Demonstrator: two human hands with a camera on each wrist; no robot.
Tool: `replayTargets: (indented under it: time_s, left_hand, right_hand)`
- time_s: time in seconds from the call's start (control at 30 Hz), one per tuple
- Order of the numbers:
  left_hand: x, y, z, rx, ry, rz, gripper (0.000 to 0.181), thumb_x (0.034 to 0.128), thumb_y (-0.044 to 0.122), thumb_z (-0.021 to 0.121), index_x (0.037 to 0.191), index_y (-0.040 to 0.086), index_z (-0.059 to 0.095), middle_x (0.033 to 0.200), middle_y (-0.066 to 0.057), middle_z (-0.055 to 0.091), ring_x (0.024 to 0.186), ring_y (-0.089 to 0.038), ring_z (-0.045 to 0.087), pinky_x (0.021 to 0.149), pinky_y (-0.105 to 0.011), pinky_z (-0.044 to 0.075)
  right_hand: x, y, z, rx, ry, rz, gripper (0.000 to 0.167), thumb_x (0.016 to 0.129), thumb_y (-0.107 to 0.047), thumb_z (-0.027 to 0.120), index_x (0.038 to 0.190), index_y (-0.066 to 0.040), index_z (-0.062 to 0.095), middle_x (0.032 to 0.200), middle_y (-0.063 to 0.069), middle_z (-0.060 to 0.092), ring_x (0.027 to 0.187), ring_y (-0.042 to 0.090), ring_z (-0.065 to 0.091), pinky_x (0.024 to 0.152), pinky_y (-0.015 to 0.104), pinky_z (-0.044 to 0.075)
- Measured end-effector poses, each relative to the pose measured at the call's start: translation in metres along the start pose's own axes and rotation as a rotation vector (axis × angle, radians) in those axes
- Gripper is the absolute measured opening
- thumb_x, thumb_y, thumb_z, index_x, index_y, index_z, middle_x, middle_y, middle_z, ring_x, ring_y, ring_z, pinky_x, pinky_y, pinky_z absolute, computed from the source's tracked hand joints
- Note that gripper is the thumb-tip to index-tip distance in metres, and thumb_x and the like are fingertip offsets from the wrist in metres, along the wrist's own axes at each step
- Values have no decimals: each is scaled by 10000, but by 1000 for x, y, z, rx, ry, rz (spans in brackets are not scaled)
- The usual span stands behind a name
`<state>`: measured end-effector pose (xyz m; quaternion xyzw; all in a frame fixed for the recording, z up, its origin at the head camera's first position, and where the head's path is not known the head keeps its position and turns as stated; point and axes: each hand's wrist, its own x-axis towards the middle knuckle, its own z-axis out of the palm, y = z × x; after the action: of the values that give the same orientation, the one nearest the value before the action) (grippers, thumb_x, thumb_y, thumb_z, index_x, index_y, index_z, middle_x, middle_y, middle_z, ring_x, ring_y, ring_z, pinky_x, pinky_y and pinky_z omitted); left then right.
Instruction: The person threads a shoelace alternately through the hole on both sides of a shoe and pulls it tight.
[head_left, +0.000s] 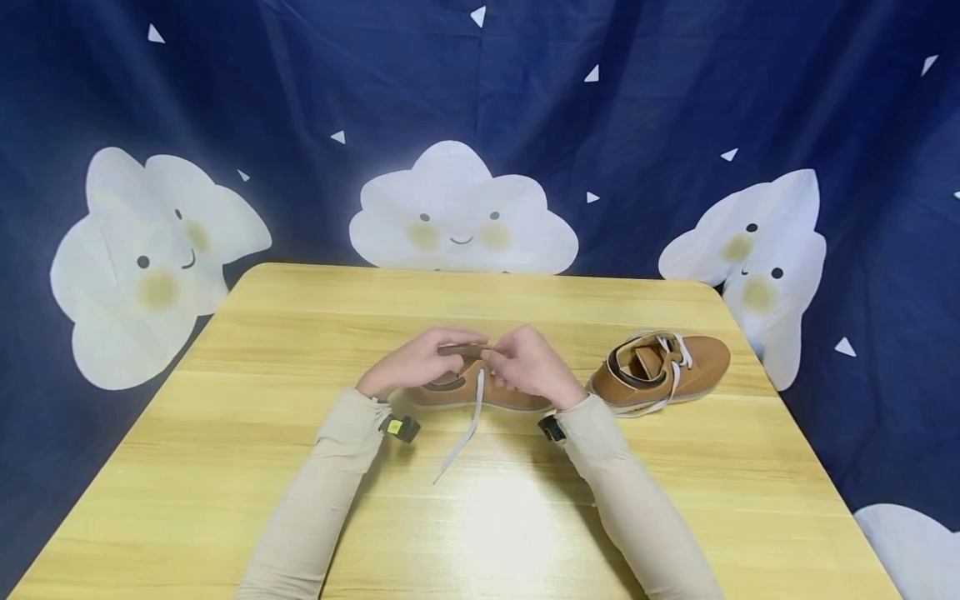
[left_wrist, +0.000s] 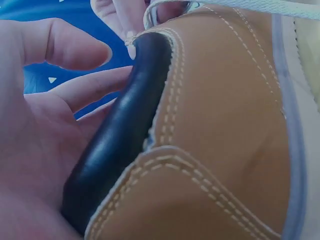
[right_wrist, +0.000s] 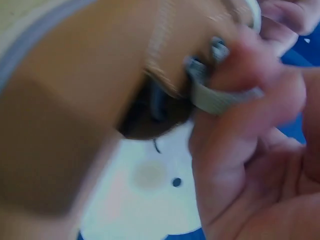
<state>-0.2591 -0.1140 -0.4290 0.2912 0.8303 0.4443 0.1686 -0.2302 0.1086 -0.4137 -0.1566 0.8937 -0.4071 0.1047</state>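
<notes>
A brown lace-up shoe (head_left: 450,393) with a dark collar lies on the table, partly covered by both hands. My left hand (head_left: 420,360) reaches over the shoe's opening. In the left wrist view its thumb (left_wrist: 80,47) stands apart, while the other fingers pass behind the black padded collar (left_wrist: 117,120), their tips hidden. At the eyelets, my right hand (head_left: 528,367) pinches the white shoelace (right_wrist: 220,100) between thumb and finger; it is blurred in the right wrist view. One loose lace end (head_left: 471,429) trails toward the table's near side.
To the right rests a second brown shoe (head_left: 693,367), its white laces loosely gathered on top. The wooden table (head_left: 225,467) has rounded far corners. Behind it hangs a dark blue curtain (head_left: 300,75) with white clouds.
</notes>
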Motion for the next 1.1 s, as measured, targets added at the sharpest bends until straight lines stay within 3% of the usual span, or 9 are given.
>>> replayTargets:
  time_s: [0.07,0.17,0.33,0.43,0.53,0.7,0.83,1.0,1.1]
  left_hand:
    - [0,0,-1,-5,13,15,557,901,84,540,1454,124,596,1568,-100,521,1405,-314,509,1101,-490,471]
    - [0,0,-2,1,46,27,547,904,71,545,1445,122,602,1573,-115,515,1506,-326,418,1192,-552,400]
    - [0,1,-3,-15,81,37,551,913,42,565,1453,151,590,1530,-68,558,1402,-314,522,1141,-563,445]
    - [-1,4,-5,-52,102,56,551,920,22,565,1458,137,579,1509,-56,567,1341,-303,557,1096,-554,472]
    - [-3,4,-6,-125,124,75,557,926,2,564,1471,118,559,1532,-63,537,1357,-336,543,1123,-593,442]
    - [-3,3,-9,-250,210,119,659,896,-50,556,1527,126,485,1586,-87,460,1414,-397,472,1238,-618,306]
    - [-4,2,-16,-303,341,143,755,882,-67,552,1588,146,391,1636,-70,370,1471,-391,398,1249,-584,312]
    - [-3,-7,-24,-310,476,16,732,950,94,596,1623,177,320,1688,-36,261,1521,-352,330,1238,-587,316]
    - [-1,-19,-23,-232,450,-143,684,1022,318,581,1630,183,298,1689,-58,270,1511,-350,359,1196,-606,362]
  right_hand:
    - [-5,-5,-5,-15,-29,-8,320,1052,-185,584,817,-42,748,668,135,703,441,122,548,451,244,471]
    - [-15,-15,-14,-18,-73,-8,222,1056,-168,580,1011,-31,749,747,153,722,453,148,592,482,301,546]
    - [-32,-30,-33,-42,-90,-64,234,1049,-167,590,1176,-5,701,997,177,760,703,236,737,702,394,634]
    - [-37,-31,-42,-90,-38,-78,358,1027,-213,634,1310,3,661,1274,196,714,1097,317,732,975,475,589]
    - [-32,-20,-45,-181,-52,-40,601,970,-263,727,1477,-6,530,1506,180,572,1421,347,529,1180,527,433]
    - [-15,10,-34,-301,-267,37,960,860,-276,855,1585,43,310,1626,221,403,1521,396,373,1246,537,336]
    - [-6,23,-25,-347,-312,35,987,785,-222,914,1543,80,358,1565,249,471,1467,428,440,1224,545,368]
    - [-3,24,-22,-388,-287,56,841,755,-187,932,1445,26,501,1463,196,584,1389,399,531,1176,541,429]
    - [-3,24,-21,-396,-281,58,759,748,-176,934,1383,2,557,1392,164,632,1335,370,575,1149,524,458]
